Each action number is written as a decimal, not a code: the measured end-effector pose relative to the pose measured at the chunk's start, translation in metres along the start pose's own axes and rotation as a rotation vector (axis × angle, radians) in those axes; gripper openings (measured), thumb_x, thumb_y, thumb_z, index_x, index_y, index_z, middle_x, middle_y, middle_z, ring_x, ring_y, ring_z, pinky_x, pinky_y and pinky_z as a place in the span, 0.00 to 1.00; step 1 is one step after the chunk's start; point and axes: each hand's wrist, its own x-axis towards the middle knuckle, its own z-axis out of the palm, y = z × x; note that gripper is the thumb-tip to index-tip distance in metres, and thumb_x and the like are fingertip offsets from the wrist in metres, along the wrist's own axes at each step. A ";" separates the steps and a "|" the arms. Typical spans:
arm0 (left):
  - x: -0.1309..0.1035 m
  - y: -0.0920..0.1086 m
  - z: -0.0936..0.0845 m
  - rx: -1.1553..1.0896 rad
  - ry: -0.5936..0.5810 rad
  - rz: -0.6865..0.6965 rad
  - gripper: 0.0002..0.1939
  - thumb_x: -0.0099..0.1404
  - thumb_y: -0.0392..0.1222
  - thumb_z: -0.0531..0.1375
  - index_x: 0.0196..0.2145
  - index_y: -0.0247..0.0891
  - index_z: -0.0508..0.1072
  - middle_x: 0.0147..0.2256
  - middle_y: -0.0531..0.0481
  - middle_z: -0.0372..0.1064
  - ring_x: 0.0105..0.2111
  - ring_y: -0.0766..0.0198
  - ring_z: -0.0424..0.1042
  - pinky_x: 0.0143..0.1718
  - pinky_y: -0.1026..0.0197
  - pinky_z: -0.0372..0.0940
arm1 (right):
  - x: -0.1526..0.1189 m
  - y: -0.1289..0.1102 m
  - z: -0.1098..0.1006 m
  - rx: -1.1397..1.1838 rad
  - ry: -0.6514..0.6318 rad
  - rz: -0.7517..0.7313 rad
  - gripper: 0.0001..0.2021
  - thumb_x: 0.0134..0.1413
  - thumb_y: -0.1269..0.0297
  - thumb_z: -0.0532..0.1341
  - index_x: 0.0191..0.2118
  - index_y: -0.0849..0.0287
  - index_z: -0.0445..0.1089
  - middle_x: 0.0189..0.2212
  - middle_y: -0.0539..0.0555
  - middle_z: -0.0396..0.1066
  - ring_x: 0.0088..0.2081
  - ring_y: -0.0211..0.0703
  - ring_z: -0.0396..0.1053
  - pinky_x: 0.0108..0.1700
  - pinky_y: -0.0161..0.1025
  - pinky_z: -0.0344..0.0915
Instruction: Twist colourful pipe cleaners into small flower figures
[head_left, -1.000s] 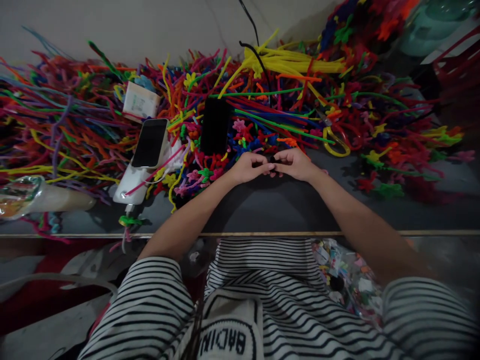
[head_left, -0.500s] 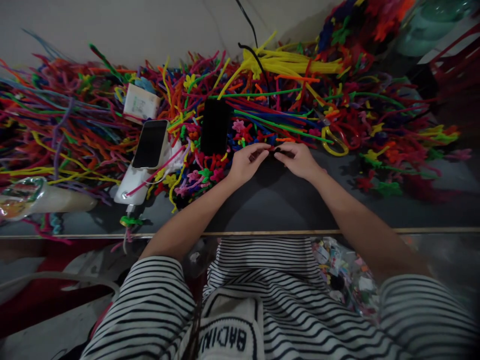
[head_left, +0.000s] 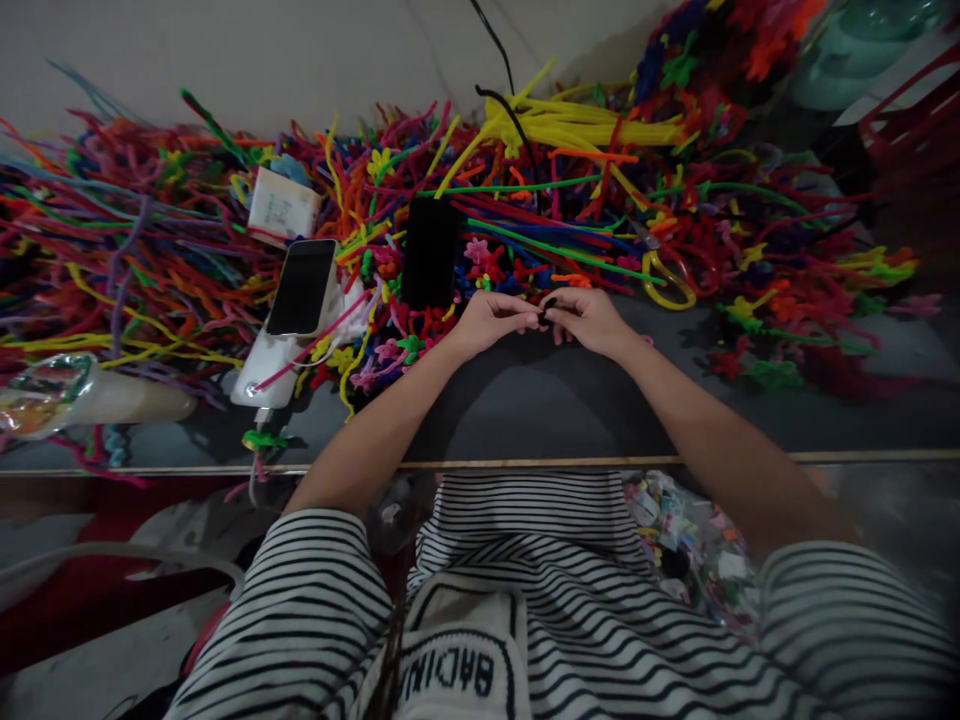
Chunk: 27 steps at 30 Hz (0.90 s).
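Observation:
Both hands meet over the front part of the dark table, at the edge of a heap of fuzzy pipe cleaners (head_left: 525,235). Between their fingertips is a small black fuzzy piece (head_left: 546,313), like a short bent pipe cleaner; its full shape is hidden by the fingers. My left hand (head_left: 495,322) is closed, thumb and forefinger pinching the piece from the left. From the right, my right hand (head_left: 589,318) pinches the same piece, its other fingers curled.
Beyond my hands lie a black phone (head_left: 430,252) and yellow-handled scissors (head_left: 670,280). To the left, another phone (head_left: 302,288) rests on a white power bank (head_left: 262,375) with a cable, near a small box (head_left: 283,207). A plastic-wrapped roll (head_left: 135,393) lies far left.
My fingertips have come closer together around the black piece and shifted slightly towards me. The right fingers are more curled. Things on the table stay put.

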 end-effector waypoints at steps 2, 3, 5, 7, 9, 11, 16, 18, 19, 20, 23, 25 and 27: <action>0.001 -0.001 0.000 -0.002 0.009 0.006 0.25 0.49 0.62 0.73 0.31 0.35 0.82 0.28 0.47 0.79 0.25 0.69 0.73 0.29 0.64 0.70 | 0.000 0.000 0.001 -0.018 -0.002 -0.026 0.10 0.55 0.56 0.65 0.37 0.57 0.74 0.25 0.49 0.74 0.20 0.35 0.68 0.22 0.33 0.60; 0.002 -0.002 -0.001 0.008 -0.001 0.001 0.25 0.49 0.62 0.73 0.31 0.35 0.82 0.27 0.47 0.78 0.25 0.69 0.73 0.29 0.64 0.70 | 0.000 0.000 0.001 -0.037 0.000 -0.033 0.10 0.56 0.56 0.65 0.37 0.57 0.74 0.25 0.49 0.73 0.21 0.35 0.68 0.22 0.34 0.60; 0.003 -0.002 -0.002 0.039 -0.039 -0.014 0.24 0.48 0.61 0.73 0.30 0.35 0.80 0.27 0.48 0.78 0.25 0.68 0.73 0.30 0.64 0.70 | -0.002 -0.002 0.002 -0.090 0.008 -0.033 0.09 0.56 0.57 0.65 0.35 0.57 0.74 0.22 0.49 0.72 0.21 0.35 0.67 0.25 0.35 0.62; 0.002 -0.002 -0.001 0.074 -0.068 -0.021 0.24 0.48 0.59 0.73 0.29 0.34 0.78 0.27 0.48 0.77 0.26 0.68 0.74 0.31 0.64 0.70 | -0.004 -0.006 0.003 -0.150 0.020 -0.034 0.08 0.57 0.59 0.64 0.33 0.58 0.73 0.20 0.48 0.70 0.22 0.36 0.67 0.27 0.35 0.63; 0.000 -0.002 0.003 0.128 -0.049 -0.005 0.21 0.51 0.56 0.73 0.28 0.34 0.76 0.27 0.49 0.75 0.26 0.68 0.73 0.30 0.64 0.68 | -0.007 -0.011 0.004 -0.200 0.026 -0.048 0.07 0.56 0.61 0.63 0.31 0.58 0.72 0.20 0.48 0.70 0.23 0.37 0.67 0.29 0.36 0.63; -0.003 -0.002 0.009 0.219 0.013 0.024 0.18 0.54 0.52 0.71 0.29 0.34 0.74 0.27 0.50 0.74 0.26 0.69 0.72 0.30 0.65 0.67 | -0.009 -0.013 0.004 -0.251 0.046 -0.074 0.06 0.55 0.63 0.63 0.29 0.58 0.71 0.21 0.49 0.71 0.23 0.37 0.66 0.29 0.37 0.62; -0.010 -0.003 0.022 0.375 0.170 0.111 0.10 0.60 0.43 0.67 0.33 0.37 0.72 0.30 0.51 0.74 0.28 0.68 0.71 0.33 0.64 0.66 | -0.007 -0.004 0.004 -0.268 0.146 -0.097 0.06 0.53 0.62 0.64 0.30 0.58 0.75 0.22 0.50 0.72 0.24 0.39 0.66 0.31 0.39 0.62; -0.010 -0.003 0.023 0.403 0.193 0.135 0.10 0.61 0.43 0.66 0.36 0.38 0.71 0.30 0.53 0.74 0.29 0.68 0.71 0.34 0.64 0.65 | -0.004 0.002 0.004 -0.199 0.168 -0.071 0.08 0.54 0.59 0.64 0.33 0.57 0.78 0.24 0.50 0.74 0.23 0.39 0.67 0.32 0.41 0.65; -0.010 -0.003 0.023 0.413 0.198 0.144 0.10 0.61 0.42 0.66 0.37 0.38 0.70 0.30 0.54 0.73 0.29 0.68 0.71 0.34 0.64 0.65 | -0.002 0.004 0.004 -0.176 0.181 -0.069 0.08 0.54 0.58 0.65 0.33 0.56 0.79 0.26 0.50 0.75 0.24 0.40 0.69 0.33 0.43 0.68; -0.010 -0.003 0.023 0.417 0.198 0.153 0.11 0.61 0.42 0.66 0.38 0.39 0.70 0.29 0.55 0.73 0.28 0.69 0.70 0.34 0.64 0.65 | 0.000 0.006 0.004 -0.167 0.198 -0.079 0.07 0.53 0.58 0.66 0.33 0.54 0.79 0.28 0.50 0.76 0.27 0.42 0.72 0.36 0.45 0.70; -0.010 -0.004 0.022 0.414 0.180 0.167 0.12 0.62 0.41 0.66 0.40 0.39 0.68 0.28 0.56 0.72 0.26 0.70 0.70 0.32 0.65 0.64 | 0.003 0.007 0.004 -0.176 0.238 -0.136 0.05 0.51 0.60 0.69 0.33 0.53 0.80 0.35 0.52 0.78 0.42 0.50 0.76 0.50 0.53 0.71; -0.010 -0.004 0.022 0.420 0.170 0.163 0.12 0.62 0.40 0.65 0.41 0.39 0.68 0.29 0.56 0.73 0.26 0.70 0.71 0.32 0.66 0.65 | 0.003 0.006 0.004 -0.143 0.215 -0.120 0.09 0.51 0.61 0.68 0.40 0.53 0.80 0.38 0.53 0.79 0.42 0.50 0.76 0.51 0.53 0.71; -0.009 -0.004 0.022 0.425 0.169 0.153 0.12 0.62 0.41 0.65 0.42 0.38 0.69 0.29 0.55 0.74 0.26 0.70 0.71 0.33 0.66 0.65 | 0.002 0.005 0.005 -0.100 0.175 -0.073 0.17 0.53 0.62 0.68 0.49 0.53 0.76 0.37 0.53 0.78 0.33 0.45 0.76 0.44 0.50 0.74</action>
